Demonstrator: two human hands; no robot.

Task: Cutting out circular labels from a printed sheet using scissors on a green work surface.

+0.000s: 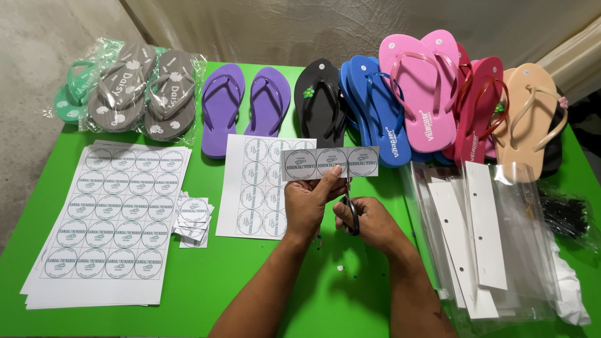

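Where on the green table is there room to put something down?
The table is bare along the near edge, between the big stack of printed sheets and the left hand. It is crowded at the far edge with sandals and on the right with clear bags.

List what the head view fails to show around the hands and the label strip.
- Scissors: blades mostly hidden behind the label strip and right hand.
- Cut sheet: right part covered by left hand.
- Clear bags: bottom cut off by the frame edge.
- Black bundle: too dark to identify.
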